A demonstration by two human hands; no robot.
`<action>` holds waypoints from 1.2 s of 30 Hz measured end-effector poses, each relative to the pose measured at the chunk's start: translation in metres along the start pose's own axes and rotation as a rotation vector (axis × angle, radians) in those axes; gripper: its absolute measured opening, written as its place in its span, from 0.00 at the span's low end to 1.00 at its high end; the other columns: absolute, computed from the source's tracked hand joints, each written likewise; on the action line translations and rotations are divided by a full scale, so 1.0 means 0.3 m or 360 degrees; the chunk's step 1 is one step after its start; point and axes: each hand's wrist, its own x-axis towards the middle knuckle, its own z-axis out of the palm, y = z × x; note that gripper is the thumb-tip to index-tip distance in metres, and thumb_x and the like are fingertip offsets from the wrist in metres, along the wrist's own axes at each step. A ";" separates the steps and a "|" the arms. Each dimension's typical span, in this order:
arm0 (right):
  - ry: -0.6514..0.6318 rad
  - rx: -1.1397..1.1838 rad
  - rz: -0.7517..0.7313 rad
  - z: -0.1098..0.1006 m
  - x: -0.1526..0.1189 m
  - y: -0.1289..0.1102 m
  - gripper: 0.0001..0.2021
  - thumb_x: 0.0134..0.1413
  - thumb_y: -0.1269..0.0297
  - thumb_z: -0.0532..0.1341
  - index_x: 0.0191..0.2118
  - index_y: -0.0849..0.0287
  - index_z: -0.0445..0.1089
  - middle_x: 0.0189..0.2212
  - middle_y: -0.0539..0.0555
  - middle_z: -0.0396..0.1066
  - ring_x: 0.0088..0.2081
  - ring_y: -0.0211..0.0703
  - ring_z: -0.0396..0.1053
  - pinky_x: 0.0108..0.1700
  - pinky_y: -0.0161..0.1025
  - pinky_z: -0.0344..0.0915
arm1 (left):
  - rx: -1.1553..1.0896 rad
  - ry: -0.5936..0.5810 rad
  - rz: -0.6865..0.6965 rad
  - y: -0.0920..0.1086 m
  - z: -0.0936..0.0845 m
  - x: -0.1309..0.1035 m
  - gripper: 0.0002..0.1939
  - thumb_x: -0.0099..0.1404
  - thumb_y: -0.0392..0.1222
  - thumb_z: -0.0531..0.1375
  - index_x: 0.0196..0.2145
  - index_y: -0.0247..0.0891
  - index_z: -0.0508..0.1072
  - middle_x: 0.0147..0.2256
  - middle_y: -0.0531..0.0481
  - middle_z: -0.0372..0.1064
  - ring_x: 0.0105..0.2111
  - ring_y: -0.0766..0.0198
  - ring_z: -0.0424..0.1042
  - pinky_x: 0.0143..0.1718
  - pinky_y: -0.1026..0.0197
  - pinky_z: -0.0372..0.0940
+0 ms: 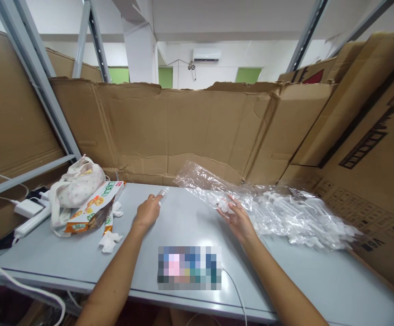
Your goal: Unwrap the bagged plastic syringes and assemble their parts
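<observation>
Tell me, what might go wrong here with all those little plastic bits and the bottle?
The left hand holds a small clear bottle only by the fingertips, so it may slip onto the table. The right hand picks white plastic pieces from a loose clear bag; dragging the bag could scatter them. A white cable runs under the right forearm and might snag.

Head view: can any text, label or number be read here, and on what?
None is legible.
Snack bag: green lettering, too blurred.
Cardboard box on the right: dark block print, tilted and cut off, unreadable.
Small clear bottle in left hand: no label visible.
</observation>
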 end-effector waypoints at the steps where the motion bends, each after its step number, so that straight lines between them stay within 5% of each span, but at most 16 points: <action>1: -0.0011 0.0003 0.0007 0.000 -0.001 0.000 0.20 0.44 0.62 0.67 0.46 0.47 0.68 0.41 0.47 0.74 0.39 0.42 0.74 0.57 0.51 0.63 | 0.0006 0.0010 0.0009 -0.001 0.002 0.000 0.22 0.61 0.34 0.53 0.53 0.46 0.66 0.47 0.42 0.65 0.40 0.56 0.69 0.41 0.57 0.60; 5: -0.0004 0.0009 0.0035 0.006 -0.006 0.000 0.19 0.43 0.62 0.68 0.45 0.48 0.68 0.43 0.49 0.73 0.42 0.43 0.72 0.56 0.53 0.63 | -0.0123 0.0275 0.0098 0.026 -0.020 -0.008 0.18 0.60 0.36 0.55 0.48 0.42 0.70 0.51 0.40 0.63 0.50 0.48 0.62 0.51 0.49 0.55; 8: 0.0014 -0.0044 0.0040 0.015 -0.012 0.003 0.20 0.43 0.62 0.69 0.45 0.49 0.68 0.45 0.52 0.73 0.50 0.47 0.68 0.56 0.54 0.63 | -0.0566 0.0426 0.0341 0.070 -0.055 -0.026 0.14 0.64 0.42 0.55 0.46 0.41 0.72 0.49 0.43 0.67 0.51 0.51 0.63 0.54 0.51 0.54; 12: -0.0040 -0.0130 0.0062 0.028 -0.021 0.012 0.22 0.44 0.62 0.68 0.48 0.49 0.66 0.46 0.53 0.72 0.50 0.48 0.68 0.54 0.52 0.65 | -0.1315 0.0143 0.0604 0.117 -0.057 -0.049 0.19 0.61 0.48 0.58 0.50 0.42 0.69 0.53 0.45 0.65 0.52 0.55 0.64 0.53 0.55 0.58; 15: -0.0143 -0.0162 0.0094 0.036 -0.027 0.014 0.24 0.45 0.61 0.68 0.50 0.48 0.64 0.45 0.53 0.72 0.47 0.47 0.70 0.52 0.53 0.65 | -0.1708 -0.0023 0.0481 0.127 -0.017 -0.043 0.24 0.61 0.48 0.59 0.54 0.41 0.66 0.57 0.44 0.60 0.56 0.56 0.61 0.57 0.55 0.55; 21: -0.0293 -0.0278 0.0112 0.044 -0.040 0.001 0.23 0.46 0.60 0.67 0.50 0.49 0.66 0.46 0.55 0.72 0.46 0.48 0.70 0.50 0.54 0.66 | -0.1983 0.0039 0.0043 0.107 0.029 -0.006 0.29 0.55 0.46 0.64 0.53 0.38 0.64 0.55 0.39 0.61 0.54 0.56 0.63 0.55 0.55 0.56; 26: -0.0409 -0.0353 0.0165 0.033 -0.040 -0.023 0.24 0.45 0.61 0.67 0.50 0.50 0.67 0.46 0.56 0.73 0.47 0.50 0.70 0.48 0.53 0.68 | -0.2100 -0.0285 -0.0016 0.098 0.002 -0.012 0.20 0.55 0.48 0.64 0.42 0.35 0.70 0.46 0.40 0.70 0.50 0.56 0.67 0.55 0.54 0.55; 29: -0.0512 -0.0366 0.0240 0.022 -0.038 -0.045 0.27 0.45 0.61 0.67 0.53 0.50 0.65 0.48 0.59 0.71 0.46 0.50 0.70 0.49 0.53 0.66 | -0.2229 -0.0437 -0.0059 0.102 -0.007 -0.022 0.15 0.52 0.48 0.66 0.32 0.35 0.70 0.51 0.39 0.67 0.53 0.54 0.64 0.55 0.53 0.54; 36: -0.0487 -0.0093 0.0083 0.016 -0.026 -0.063 0.38 0.38 0.49 0.69 0.58 0.44 0.59 0.55 0.55 0.66 0.50 0.50 0.68 0.55 0.57 0.60 | -0.2684 -0.0748 -0.0312 0.123 0.009 -0.030 0.18 0.50 0.46 0.68 0.31 0.38 0.63 0.57 0.41 0.59 0.52 0.54 0.66 0.52 0.51 0.60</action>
